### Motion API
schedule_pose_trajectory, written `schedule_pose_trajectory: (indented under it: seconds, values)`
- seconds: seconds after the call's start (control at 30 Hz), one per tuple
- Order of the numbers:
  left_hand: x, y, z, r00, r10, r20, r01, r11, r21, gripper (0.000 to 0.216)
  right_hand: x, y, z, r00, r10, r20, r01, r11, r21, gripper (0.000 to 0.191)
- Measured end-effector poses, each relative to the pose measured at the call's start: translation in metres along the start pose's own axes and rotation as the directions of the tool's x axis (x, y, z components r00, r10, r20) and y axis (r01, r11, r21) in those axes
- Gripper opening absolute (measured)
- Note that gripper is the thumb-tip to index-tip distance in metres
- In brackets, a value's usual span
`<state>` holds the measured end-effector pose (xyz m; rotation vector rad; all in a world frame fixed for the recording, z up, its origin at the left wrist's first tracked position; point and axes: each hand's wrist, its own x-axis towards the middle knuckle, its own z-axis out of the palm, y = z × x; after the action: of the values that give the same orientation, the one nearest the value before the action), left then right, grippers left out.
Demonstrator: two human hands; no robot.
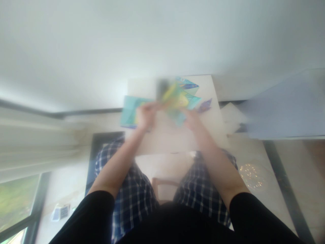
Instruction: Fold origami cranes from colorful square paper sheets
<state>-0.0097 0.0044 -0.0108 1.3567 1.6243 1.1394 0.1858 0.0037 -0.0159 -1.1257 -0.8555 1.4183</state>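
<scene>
Over the table, my left hand (146, 114) is closed at the left edge of a yellow and teal sheet of paper (177, 101). My right hand (192, 118) grips the lower right side of the same sheet. Haze and blur hide the exact fold and the fingertips. Beside my left hand lies a flat teal piece (129, 111) with a yellow patch, perhaps more paper. Behind the held sheet is a folded blue and teal paper piece (190, 85). A small purple folded piece (205, 105) rests right of my right hand.
The small white table (167, 140) stands in front of my knees, close to a white wall. A dark blurred object (161, 87) sits near its back edge. At the right is a pale panel (286, 108); a curtain (35, 142) hangs at the left.
</scene>
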Motion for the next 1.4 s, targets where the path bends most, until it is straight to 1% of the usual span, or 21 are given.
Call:
schedule_pose_trajectory:
  seconds: [0.13,0.27,0.5,0.7,0.83,1.0,1.17,1.4]
  values:
    - [0.0000,0.0008,0.0004,1.000,-0.021,-0.006,0.020,1.000,-0.024,0.021,-0.0016,-0.0036,0.0011,0.999,0.030,-0.035,-0.031,0.999,-0.035,0.068]
    - [0.0002,0.0013,0.0006,0.998,-0.058,-0.008,0.058,0.998,-0.036,0.023,-0.0020,-0.0047,0.0020,0.999,0.024,-0.027,-0.024,0.999,-0.031,0.066]
    - [-0.0012,0.0042,-0.0003,0.997,-0.078,-0.003,0.078,0.995,-0.054,0.025,-0.0007,-0.0025,0.0014,0.999,0.012,-0.034,-0.013,0.999,-0.035,0.064]
    - [0.0018,-0.0026,-0.0001,0.999,-0.043,0.008,0.043,0.998,-0.055,0.026,-0.0007,-0.0032,0.0009,0.999,0.023,-0.037,-0.023,1.000,-0.005,0.069]
    - [0.0030,-0.0053,0.0003,1.000,-0.014,-0.009,0.014,0.999,-0.039,0.023,0.0004,-0.0014,0.0002,0.999,0.016,-0.051,-0.015,0.999,0.029,0.071]
    - [0.0001,-0.0012,0.0009,0.999,-0.024,-0.030,0.024,0.999,0.024,0.023,-0.0008,-0.0018,-0.0002,0.999,0.020,-0.038,-0.020,1.000,0.003,0.066]
    - [-0.0029,0.0019,0.0022,0.998,-0.032,-0.060,0.036,0.997,0.067,0.024,-0.0038,-0.0067,0.0014,0.999,0.018,-0.030,-0.020,0.998,-0.056,0.062]
    - [-0.0024,0.0005,0.0039,0.997,-0.039,-0.072,0.043,0.997,0.057,0.021,-0.0024,-0.0051,0.0042,0.999,0.018,-0.027,-0.019,0.999,-0.030,0.067]
